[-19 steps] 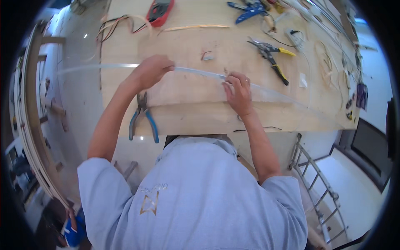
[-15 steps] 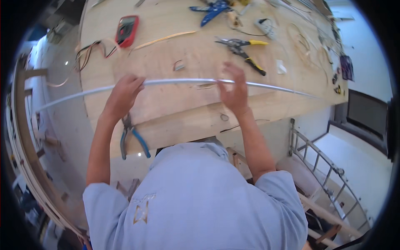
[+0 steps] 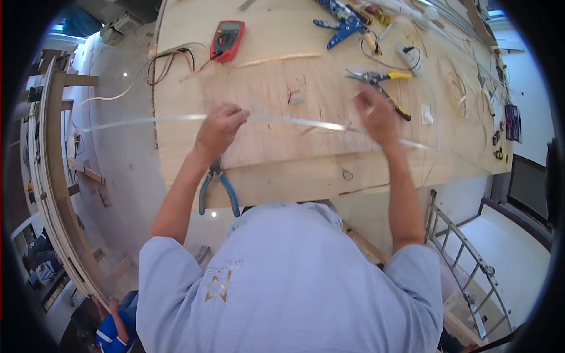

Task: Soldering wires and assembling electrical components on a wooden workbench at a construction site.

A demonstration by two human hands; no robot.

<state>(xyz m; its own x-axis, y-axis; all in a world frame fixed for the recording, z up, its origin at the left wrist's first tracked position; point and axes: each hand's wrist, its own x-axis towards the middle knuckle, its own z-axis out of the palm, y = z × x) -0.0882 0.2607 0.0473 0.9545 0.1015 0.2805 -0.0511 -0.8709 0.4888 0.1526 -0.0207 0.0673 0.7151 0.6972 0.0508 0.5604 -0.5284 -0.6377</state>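
A long, thin silver strip (image 3: 282,120) runs from left to right over the near part of a wooden worktop, its left end reaching past the edge. My left hand (image 3: 220,126) is closed around the strip left of centre. My right hand (image 3: 379,117), slightly blurred, is raised on the far side of the strip with its fingers curled together; what they hold, if anything, I cannot make out. Just beyond it lie snips (image 3: 382,78) with yellow and black handles, partly covered by the hand. Pliers (image 3: 219,187) with blue-grey handles lie below my left wrist.
On the pale worktop (image 3: 265,176) lie a red multimeter (image 3: 228,41) with leads, a blue tool (image 3: 341,26), a white power strip (image 3: 410,57), and a small wired part (image 3: 294,99). A metal ladder (image 3: 465,253) stands at right. Another person (image 3: 115,326) is at lower left.
The whole view has shifted, so the worktop appears farther right. My right hand has moved away from the strip toward the snips, its fingers now curled. My left hand keeps its grip.
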